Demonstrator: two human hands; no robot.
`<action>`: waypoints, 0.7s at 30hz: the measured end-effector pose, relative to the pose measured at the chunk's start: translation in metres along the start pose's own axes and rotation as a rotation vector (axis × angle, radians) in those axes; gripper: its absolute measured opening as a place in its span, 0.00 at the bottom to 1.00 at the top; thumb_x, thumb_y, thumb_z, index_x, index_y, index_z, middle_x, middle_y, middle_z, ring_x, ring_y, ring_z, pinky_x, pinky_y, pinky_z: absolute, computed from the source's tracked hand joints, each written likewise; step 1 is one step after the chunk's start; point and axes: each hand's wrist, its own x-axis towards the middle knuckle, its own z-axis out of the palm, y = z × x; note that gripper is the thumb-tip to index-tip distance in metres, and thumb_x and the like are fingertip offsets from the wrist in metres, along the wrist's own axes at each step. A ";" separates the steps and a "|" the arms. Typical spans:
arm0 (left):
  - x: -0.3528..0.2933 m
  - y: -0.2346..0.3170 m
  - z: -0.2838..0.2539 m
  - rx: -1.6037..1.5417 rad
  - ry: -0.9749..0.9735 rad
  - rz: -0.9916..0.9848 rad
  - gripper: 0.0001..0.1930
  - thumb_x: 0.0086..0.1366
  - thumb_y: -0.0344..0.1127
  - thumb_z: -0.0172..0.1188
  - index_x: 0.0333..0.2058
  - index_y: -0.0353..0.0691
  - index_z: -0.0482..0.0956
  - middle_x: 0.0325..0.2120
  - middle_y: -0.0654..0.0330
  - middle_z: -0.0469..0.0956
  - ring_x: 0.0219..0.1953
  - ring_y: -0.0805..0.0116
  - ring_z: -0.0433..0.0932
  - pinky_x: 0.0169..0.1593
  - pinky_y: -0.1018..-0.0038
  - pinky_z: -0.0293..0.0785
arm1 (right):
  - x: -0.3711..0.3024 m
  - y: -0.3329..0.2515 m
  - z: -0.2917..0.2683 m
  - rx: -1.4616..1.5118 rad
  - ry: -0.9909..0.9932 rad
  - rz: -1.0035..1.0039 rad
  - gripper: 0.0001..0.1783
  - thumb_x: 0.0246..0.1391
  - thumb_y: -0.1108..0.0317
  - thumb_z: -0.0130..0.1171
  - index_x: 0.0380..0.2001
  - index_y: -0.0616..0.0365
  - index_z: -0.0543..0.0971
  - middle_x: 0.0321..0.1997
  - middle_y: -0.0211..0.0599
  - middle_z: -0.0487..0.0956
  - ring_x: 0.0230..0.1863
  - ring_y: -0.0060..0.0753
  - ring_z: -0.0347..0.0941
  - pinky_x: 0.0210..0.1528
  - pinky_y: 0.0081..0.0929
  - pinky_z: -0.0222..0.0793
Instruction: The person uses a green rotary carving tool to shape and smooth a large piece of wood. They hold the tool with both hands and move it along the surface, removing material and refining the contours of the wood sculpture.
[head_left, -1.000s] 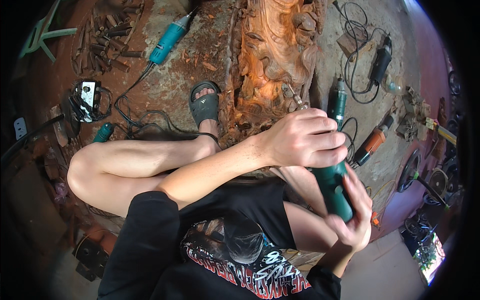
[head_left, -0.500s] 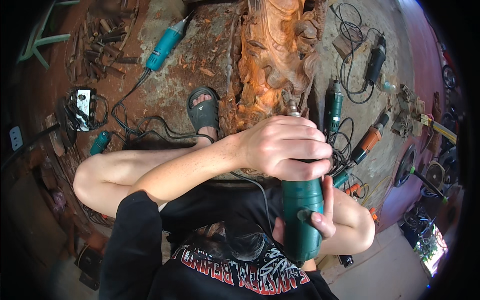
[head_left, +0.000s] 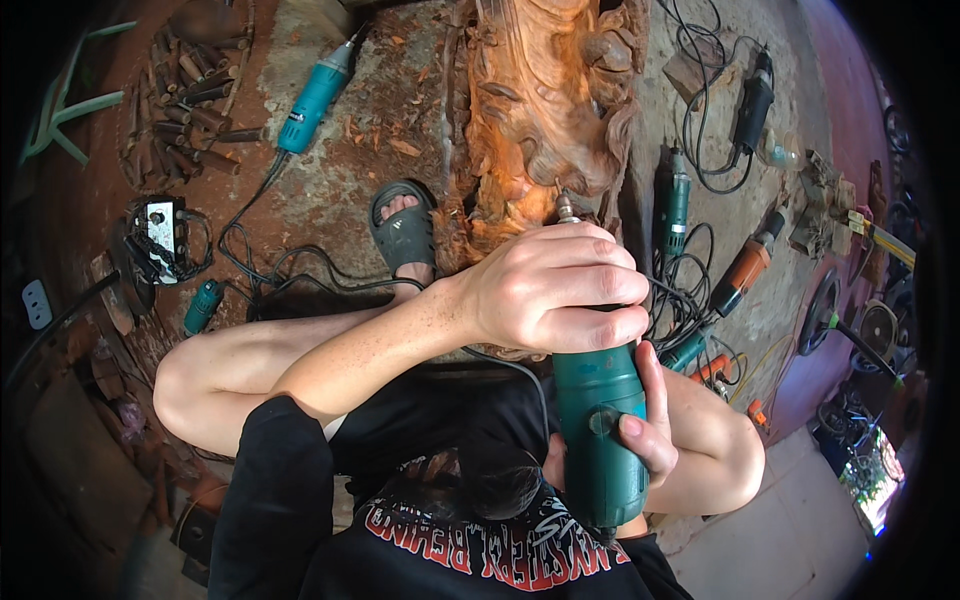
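The bit (head_left: 565, 208) pointed at the lower end of the carving (head_left: 540, 110), which lay on the floor (head_left: 340, 165) ahead of the person; whether the two touched, I could not tell. The left hand (head_left: 560, 290) had its fingers wrapped around the front of the grinder (head_left: 605, 465); the right hand's (head_left: 656, 450) fingers cupped its body from the side. If the grip loosened or a running bit caught a curled edge, the tool could skid and gouge the wood. The left fingers sat close behind the bit, so a slip forward could cut them. A cord (head_left: 518, 366) near the lap could snag as the arms moved, and bare toes (head_left: 398, 204) left a foot exposed to chips.

Counted: one grinder held, one carving, one sandal (head_left: 408, 237). On the floor, one teal tool (head_left: 312, 103), one black tool (head_left: 750, 120), one orange-and-black tool (head_left: 745, 275) and two green tools (head_left: 676, 205), one partly hidden. The sticks (head_left: 190, 75) were too jumbled to count.
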 end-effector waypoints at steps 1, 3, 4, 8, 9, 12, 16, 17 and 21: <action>0.000 0.000 0.000 0.000 0.000 -0.001 0.12 0.55 0.29 0.73 0.39 0.40 0.84 0.36 0.58 0.83 0.36 0.60 0.85 0.40 0.64 0.85 | 0.000 0.002 -0.005 -0.004 -0.051 -0.019 0.39 0.55 0.66 0.72 0.64 0.48 0.61 0.68 0.85 0.62 0.65 0.76 0.70 0.66 0.59 0.74; 0.003 0.000 0.001 -0.006 0.004 -0.001 0.12 0.54 0.28 0.73 0.38 0.40 0.84 0.36 0.58 0.82 0.36 0.59 0.85 0.40 0.64 0.85 | 0.004 0.008 -0.009 -0.046 -0.088 -0.091 0.39 0.58 0.68 0.70 0.67 0.53 0.59 0.67 0.84 0.64 0.60 0.68 0.74 0.65 0.52 0.76; 0.004 -0.001 0.003 -0.012 0.008 0.000 0.12 0.54 0.28 0.73 0.38 0.40 0.84 0.36 0.58 0.82 0.36 0.59 0.85 0.40 0.64 0.85 | 0.004 0.009 -0.008 -0.063 -0.055 -0.118 0.39 0.60 0.68 0.68 0.68 0.56 0.58 0.66 0.82 0.65 0.58 0.65 0.75 0.65 0.49 0.76; 0.013 -0.003 0.005 -0.040 0.004 -0.004 0.12 0.53 0.28 0.73 0.37 0.40 0.84 0.36 0.58 0.82 0.35 0.59 0.85 0.39 0.64 0.85 | 0.006 0.010 -0.009 -0.083 -0.001 -0.152 0.39 0.60 0.67 0.66 0.68 0.61 0.59 0.64 0.76 0.67 0.58 0.59 0.75 0.66 0.45 0.74; 0.013 -0.003 0.005 -0.030 -0.006 0.000 0.12 0.53 0.28 0.73 0.37 0.40 0.84 0.36 0.58 0.82 0.35 0.59 0.85 0.39 0.64 0.85 | 0.008 0.009 -0.011 -0.068 -0.010 -0.139 0.39 0.59 0.66 0.67 0.68 0.62 0.59 0.64 0.74 0.67 0.58 0.58 0.75 0.67 0.44 0.73; 0.012 -0.003 0.004 -0.016 -0.024 0.006 0.12 0.54 0.29 0.73 0.37 0.40 0.84 0.35 0.57 0.82 0.35 0.60 0.84 0.39 0.64 0.85 | 0.016 0.008 -0.020 0.030 -0.088 -0.055 0.39 0.58 0.64 0.67 0.67 0.64 0.60 0.63 0.69 0.68 0.59 0.56 0.73 0.68 0.43 0.70; 0.011 -0.002 0.005 -0.009 -0.018 0.020 0.12 0.54 0.29 0.73 0.37 0.40 0.84 0.35 0.57 0.82 0.34 0.60 0.84 0.38 0.65 0.85 | 0.058 0.007 -0.056 0.446 -0.509 0.300 0.40 0.56 0.60 0.68 0.66 0.67 0.62 0.61 0.62 0.70 0.60 0.53 0.71 0.70 0.41 0.67; 0.012 -0.001 0.007 -0.008 -0.017 0.030 0.12 0.54 0.29 0.73 0.37 0.40 0.84 0.35 0.57 0.82 0.34 0.60 0.84 0.38 0.65 0.85 | 0.074 0.011 -0.064 0.541 -0.666 0.422 0.41 0.55 0.59 0.69 0.65 0.68 0.63 0.61 0.60 0.70 0.60 0.53 0.70 0.70 0.40 0.66; 0.014 0.010 0.018 0.045 -0.016 0.068 0.13 0.54 0.30 0.74 0.39 0.41 0.83 0.35 0.59 0.82 0.33 0.62 0.83 0.36 0.67 0.84 | 0.106 0.010 -0.086 0.673 -0.984 0.696 0.43 0.53 0.56 0.69 0.64 0.71 0.65 0.59 0.53 0.71 0.61 0.50 0.68 0.72 0.38 0.63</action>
